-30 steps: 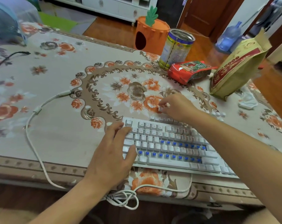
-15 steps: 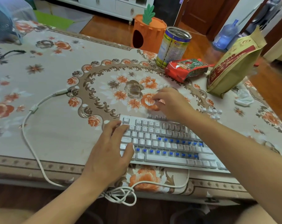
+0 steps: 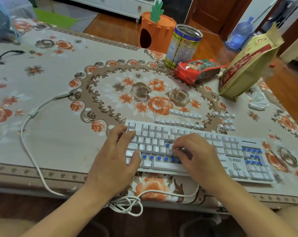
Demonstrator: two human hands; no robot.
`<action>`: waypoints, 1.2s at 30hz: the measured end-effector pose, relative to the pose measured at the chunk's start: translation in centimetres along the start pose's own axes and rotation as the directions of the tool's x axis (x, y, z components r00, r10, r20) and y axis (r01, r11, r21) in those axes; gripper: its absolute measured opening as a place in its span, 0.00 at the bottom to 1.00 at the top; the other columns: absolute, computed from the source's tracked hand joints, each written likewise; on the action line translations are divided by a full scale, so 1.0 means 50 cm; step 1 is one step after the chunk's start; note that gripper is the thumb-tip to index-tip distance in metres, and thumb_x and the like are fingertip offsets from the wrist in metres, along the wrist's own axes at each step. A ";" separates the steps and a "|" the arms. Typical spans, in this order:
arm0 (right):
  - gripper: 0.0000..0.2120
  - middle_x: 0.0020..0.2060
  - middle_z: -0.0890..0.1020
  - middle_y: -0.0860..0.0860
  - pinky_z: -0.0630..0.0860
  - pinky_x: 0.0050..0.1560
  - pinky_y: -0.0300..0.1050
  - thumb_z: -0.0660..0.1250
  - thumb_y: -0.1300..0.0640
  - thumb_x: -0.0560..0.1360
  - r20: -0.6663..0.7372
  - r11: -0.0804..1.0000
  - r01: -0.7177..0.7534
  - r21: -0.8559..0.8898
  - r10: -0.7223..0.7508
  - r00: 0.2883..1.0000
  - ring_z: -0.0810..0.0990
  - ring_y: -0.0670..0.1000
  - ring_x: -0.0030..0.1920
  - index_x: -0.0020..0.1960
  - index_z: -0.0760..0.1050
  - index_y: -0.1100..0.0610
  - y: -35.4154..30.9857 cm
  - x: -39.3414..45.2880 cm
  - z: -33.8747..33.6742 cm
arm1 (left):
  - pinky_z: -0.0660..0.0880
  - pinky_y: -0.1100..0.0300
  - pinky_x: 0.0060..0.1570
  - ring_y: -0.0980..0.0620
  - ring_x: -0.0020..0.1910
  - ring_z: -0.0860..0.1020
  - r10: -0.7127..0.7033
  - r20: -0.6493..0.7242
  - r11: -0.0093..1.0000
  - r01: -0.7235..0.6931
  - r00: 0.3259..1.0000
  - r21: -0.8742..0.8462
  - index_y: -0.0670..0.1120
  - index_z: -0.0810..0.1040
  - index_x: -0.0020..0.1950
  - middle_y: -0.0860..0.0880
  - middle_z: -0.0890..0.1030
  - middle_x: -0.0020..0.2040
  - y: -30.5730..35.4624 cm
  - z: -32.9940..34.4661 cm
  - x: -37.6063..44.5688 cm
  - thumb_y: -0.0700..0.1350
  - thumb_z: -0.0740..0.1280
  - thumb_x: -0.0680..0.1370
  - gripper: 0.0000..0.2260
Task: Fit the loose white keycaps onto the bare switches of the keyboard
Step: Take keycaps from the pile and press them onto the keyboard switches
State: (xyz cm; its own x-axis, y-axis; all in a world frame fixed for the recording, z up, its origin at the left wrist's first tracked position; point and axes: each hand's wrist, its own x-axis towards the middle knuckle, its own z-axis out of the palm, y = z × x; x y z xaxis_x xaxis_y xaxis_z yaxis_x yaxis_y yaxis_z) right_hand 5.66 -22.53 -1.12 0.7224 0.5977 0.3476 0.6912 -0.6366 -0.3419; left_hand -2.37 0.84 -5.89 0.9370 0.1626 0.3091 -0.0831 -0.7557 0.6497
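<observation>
The white keyboard [image 3: 201, 151] lay along the near edge of the worktop [image 3: 42, 137], around six o'clock in view. The left hand [image 3: 114, 161] rested flat on its left end, fingers relaxed, its grip wide and holding nothing. The right hand [image 3: 196, 158] hovered over the middle rows, fingertips [image 3: 174, 147] curled narrow around a white keycap [image 3: 170, 148] at a bare blue switch [image 3: 167, 144]. Loose keycaps [image 3: 185, 115] sat in rows just beyond the keyboard, toward one o'clock.
</observation>
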 end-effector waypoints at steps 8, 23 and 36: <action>0.04 0.44 0.84 0.52 0.78 0.49 0.44 0.74 0.67 0.72 -0.048 0.987 0.090 -0.133 -0.097 0.994 0.80 0.52 0.47 0.46 0.82 0.61 -0.015 0.016 0.019 | 0.70 0.64 0.55 0.54 0.67 0.71 0.002 0.001 1.000 -0.002 1.000 0.006 0.45 0.74 0.70 0.51 0.68 0.72 0.001 -0.001 -0.001 0.56 0.59 0.77 0.25; 0.05 0.46 0.82 0.53 0.77 0.45 0.48 0.72 0.66 0.73 -0.019 0.974 0.094 -0.205 -0.100 0.995 0.78 0.55 0.48 0.48 0.83 0.62 -0.025 0.014 0.016 | 0.70 0.64 0.56 0.52 0.68 0.71 0.003 0.019 0.999 -0.004 1.000 0.033 0.45 0.73 0.71 0.49 0.68 0.73 0.000 0.000 -0.005 0.52 0.63 0.78 0.23; 0.09 0.36 0.78 0.49 0.74 0.36 0.50 0.72 0.69 0.71 0.087 0.982 0.060 -0.181 -0.045 0.995 0.73 0.54 0.40 0.46 0.86 0.57 -0.019 0.028 0.006 | 0.75 0.60 0.52 0.48 0.67 0.73 0.035 0.028 0.997 -0.037 0.999 0.063 0.45 0.72 0.72 0.48 0.67 0.74 0.007 0.002 -0.009 0.55 0.60 0.78 0.25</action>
State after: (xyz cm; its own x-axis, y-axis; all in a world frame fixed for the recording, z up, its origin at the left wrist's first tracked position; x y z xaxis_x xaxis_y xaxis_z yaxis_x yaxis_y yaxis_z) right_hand 6.03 -20.93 -0.59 0.6894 0.6659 0.2852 0.7189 -0.6772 -0.1566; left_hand -2.79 0.45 -5.89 0.9425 0.1186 0.3123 -0.0957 -0.7998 0.5926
